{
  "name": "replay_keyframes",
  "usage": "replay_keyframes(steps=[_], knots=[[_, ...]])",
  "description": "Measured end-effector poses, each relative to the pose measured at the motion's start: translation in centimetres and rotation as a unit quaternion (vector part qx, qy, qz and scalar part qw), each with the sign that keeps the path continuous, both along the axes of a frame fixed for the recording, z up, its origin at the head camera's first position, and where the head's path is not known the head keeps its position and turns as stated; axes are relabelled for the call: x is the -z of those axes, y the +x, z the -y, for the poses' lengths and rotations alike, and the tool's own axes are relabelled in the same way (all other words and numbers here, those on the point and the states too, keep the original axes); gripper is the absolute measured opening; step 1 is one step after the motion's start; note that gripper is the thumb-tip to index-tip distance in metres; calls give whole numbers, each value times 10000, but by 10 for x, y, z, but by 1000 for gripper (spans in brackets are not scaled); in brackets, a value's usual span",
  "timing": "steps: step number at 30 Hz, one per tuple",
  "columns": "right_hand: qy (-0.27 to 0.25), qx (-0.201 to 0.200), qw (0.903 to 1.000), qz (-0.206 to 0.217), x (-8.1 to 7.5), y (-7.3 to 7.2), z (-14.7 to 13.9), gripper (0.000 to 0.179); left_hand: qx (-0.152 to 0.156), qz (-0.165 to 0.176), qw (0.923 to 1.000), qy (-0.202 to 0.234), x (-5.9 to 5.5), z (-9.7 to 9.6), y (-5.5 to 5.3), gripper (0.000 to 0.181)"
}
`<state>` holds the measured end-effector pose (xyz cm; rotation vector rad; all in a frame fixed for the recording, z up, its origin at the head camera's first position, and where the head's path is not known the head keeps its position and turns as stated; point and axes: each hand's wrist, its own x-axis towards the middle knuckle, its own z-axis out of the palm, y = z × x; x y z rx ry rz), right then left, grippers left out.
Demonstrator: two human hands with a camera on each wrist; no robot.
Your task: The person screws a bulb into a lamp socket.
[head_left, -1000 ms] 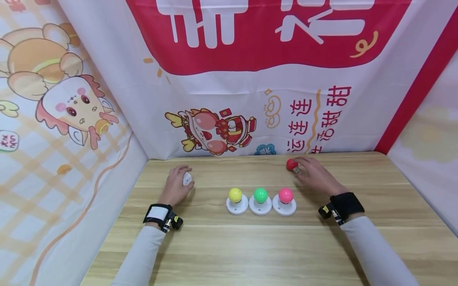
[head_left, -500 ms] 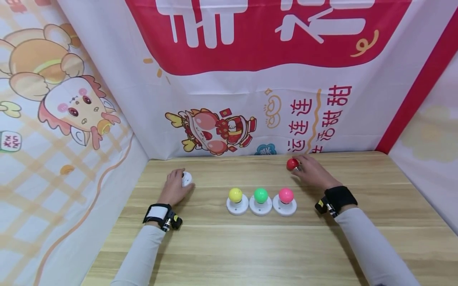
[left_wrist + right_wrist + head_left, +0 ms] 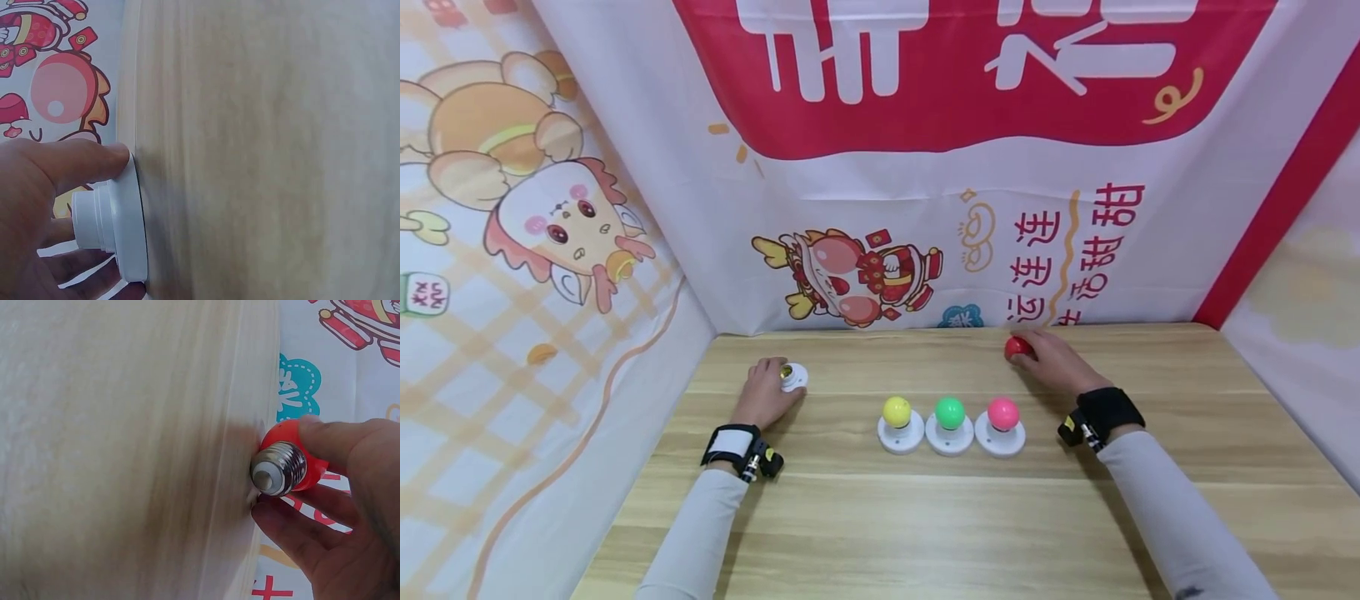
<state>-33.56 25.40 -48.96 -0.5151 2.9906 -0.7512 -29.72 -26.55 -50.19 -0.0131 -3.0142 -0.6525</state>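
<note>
At the back left of the table, my left hand (image 3: 763,395) grips a round white lamp holder (image 3: 798,378) by the rim of its base. Its brass-coloured socket faces up in the head view. In the left wrist view the holder (image 3: 129,219) has its base flat against or just over the wood, thumb on one side and fingers on the other. Near the back edge, my right hand (image 3: 1054,362) pinches a red light bulb (image 3: 1017,347) between thumb and fingers. The right wrist view shows the silver screw base of this bulb (image 3: 315,475) pointing away from the palm.
Between the hands stand three white lamp holders in a row, fitted with a yellow bulb (image 3: 897,412), a green bulb (image 3: 950,412) and a pink bulb (image 3: 1003,413). A printed cloth (image 3: 880,183) hangs behind the wooden table (image 3: 880,533), with another on the left.
The left hand has turned the lamp holder so its socket shows upward. The right hand has turned the red bulb; its screw base no longer shows in the head view. The row of bulbs stays put.
</note>
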Motion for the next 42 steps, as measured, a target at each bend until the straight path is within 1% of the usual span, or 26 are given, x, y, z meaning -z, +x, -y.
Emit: replay_keyframes(steps=[3,6,13,15,23,27,31,38,42], knots=[[16,11,9999,-104,2,0,-1,50,-23,66,10000,-27,0,1,0,81],[29,32,9999,-162,3,-1,-2,48,-36,115,9999,-6,1,2,1,83],[0,210,9998,0,4,0,-3,49,-52,68,9999,68,3,4,1,80],[5,209,9998,16,3,0,-3,49,-77,71,9999,67,3,4,0,79],[-70,277,9996,72,-1,3,-2,50,-99,64,9999,55,0,1,2,78],[-144,248,9996,27,-2,5,-2,55,-84,46,9999,108,-1,0,4,78],[-188,222,9996,-49,-1,6,-2,61,-73,30,9999,124,0,0,5,79],[-269,341,9990,-66,-1,7,-3,57,-42,50,9995,305,-1,-3,6,79],[-354,298,9989,-78,-1,9,-3,56,-22,75,9993,371,-1,-6,8,80]])
